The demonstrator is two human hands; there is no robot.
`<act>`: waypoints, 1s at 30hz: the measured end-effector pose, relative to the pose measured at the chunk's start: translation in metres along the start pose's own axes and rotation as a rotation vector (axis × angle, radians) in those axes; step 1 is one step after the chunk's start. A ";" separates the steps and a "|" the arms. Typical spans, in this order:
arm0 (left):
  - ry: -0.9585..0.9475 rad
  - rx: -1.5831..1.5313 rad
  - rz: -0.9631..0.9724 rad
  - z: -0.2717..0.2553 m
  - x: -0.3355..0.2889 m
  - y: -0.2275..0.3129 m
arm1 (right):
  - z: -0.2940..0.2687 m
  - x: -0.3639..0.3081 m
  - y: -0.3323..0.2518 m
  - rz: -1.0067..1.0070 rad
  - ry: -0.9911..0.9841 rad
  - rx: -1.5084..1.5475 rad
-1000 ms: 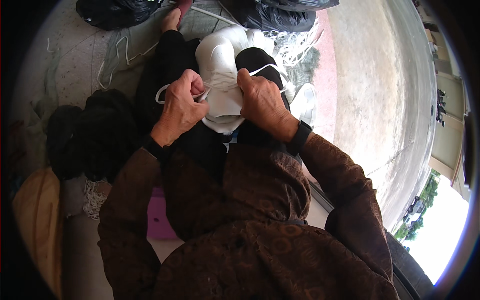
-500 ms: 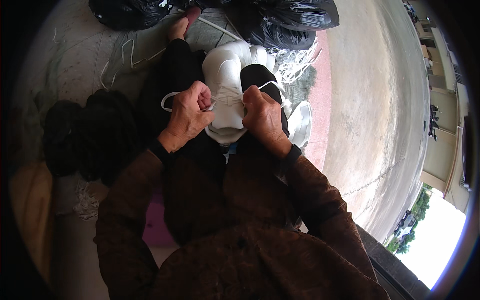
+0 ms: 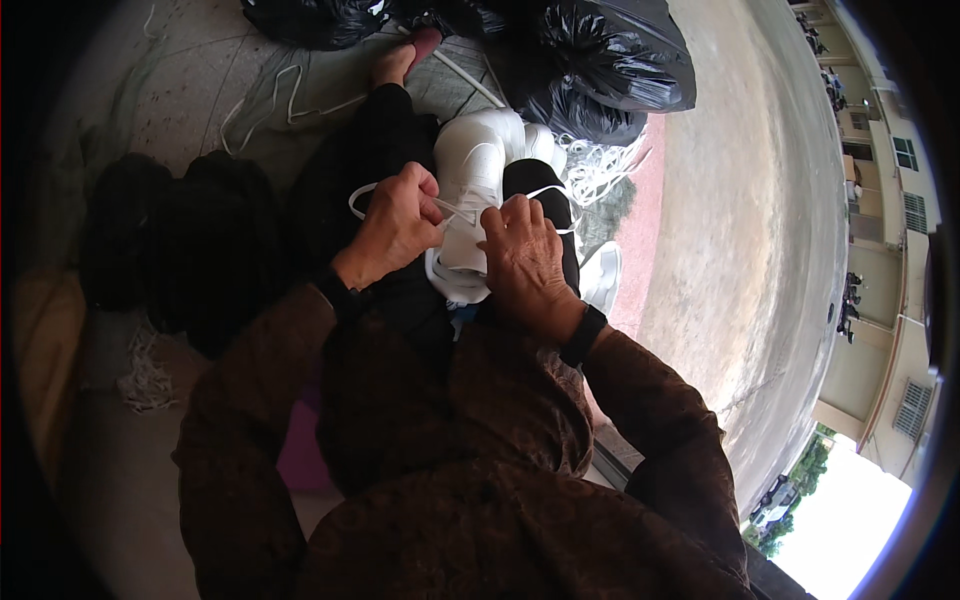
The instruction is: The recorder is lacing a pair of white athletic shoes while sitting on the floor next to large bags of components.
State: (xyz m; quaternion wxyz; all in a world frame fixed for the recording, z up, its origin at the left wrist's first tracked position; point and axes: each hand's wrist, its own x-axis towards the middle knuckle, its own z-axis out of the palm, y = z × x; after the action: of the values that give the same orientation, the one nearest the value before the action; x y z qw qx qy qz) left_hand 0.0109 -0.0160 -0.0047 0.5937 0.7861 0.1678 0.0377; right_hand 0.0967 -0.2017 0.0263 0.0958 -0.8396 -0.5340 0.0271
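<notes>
A white sneaker point(image 3: 469, 152) lies between my knees, its collar end toward me. White shoelace point(image 3: 358, 196) runs through its eyelets, with a loose loop beyond each hand. My left hand point(image 3: 402, 228) is closed on the lace at the sneaker's left side, and a strand stretches from its fingers to the eyelets. My right hand point(image 3: 527, 262) is bent over the right edge of the opening, its fingers curled on the lace; its fingertips are partly hidden. Another white shoe point(image 3: 540, 144) shows behind the sneaker.
Black plastic bags point(image 3: 610, 60) stand at the far side beside a pile of white laces point(image 3: 605, 170). To the right of my knee is a white shoe point(image 3: 601, 277). Dark bundles point(image 3: 190, 250) sit at the left, near a tangle of laces point(image 3: 146, 375).
My right hand has turned, its fingers now bending down over the shoe opening. My left hand stays on the lace. The whole view has shifted slightly.
</notes>
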 end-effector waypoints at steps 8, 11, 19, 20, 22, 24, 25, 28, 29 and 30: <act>0.015 0.328 0.357 0.019 -0.005 -0.006 | 0.008 0.006 0.023 -0.185 -0.094 -0.178; -0.032 0.670 0.638 0.024 -0.004 -0.011 | 0.001 0.011 0.025 -0.232 -0.099 -0.190; 0.078 0.903 0.970 0.022 0.015 0.020 | 0.008 0.003 0.012 0.020 0.227 0.223; 0.099 0.465 0.627 0.021 0.007 0.039 | -0.015 0.001 -0.009 0.072 0.237 0.470; 0.102 -0.247 -0.039 0.012 -0.018 0.105 | -0.062 -0.007 -0.035 0.168 0.266 0.746; 0.102 -0.404 -0.181 0.009 -0.016 0.103 | -0.071 -0.001 -0.037 0.338 0.287 0.870; 0.120 -0.563 -0.318 0.006 -0.013 0.104 | -0.063 0.005 -0.031 0.405 0.230 0.914; 0.171 -0.629 -0.324 0.012 -0.013 0.091 | -0.024 0.009 -0.017 0.103 0.295 0.671; 0.183 -0.625 -0.314 0.011 -0.015 0.087 | -0.019 0.009 -0.013 0.104 0.294 0.678; 0.133 -0.557 -0.297 0.009 -0.017 0.090 | -0.019 0.011 -0.009 0.031 0.310 0.529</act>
State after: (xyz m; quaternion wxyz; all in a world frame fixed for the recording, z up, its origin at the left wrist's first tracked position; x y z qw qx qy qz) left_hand 0.0167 -0.0509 0.0804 0.7727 0.5561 0.3024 0.0465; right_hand 0.0962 -0.1902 0.0471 0.3912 -0.7876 -0.4745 0.0381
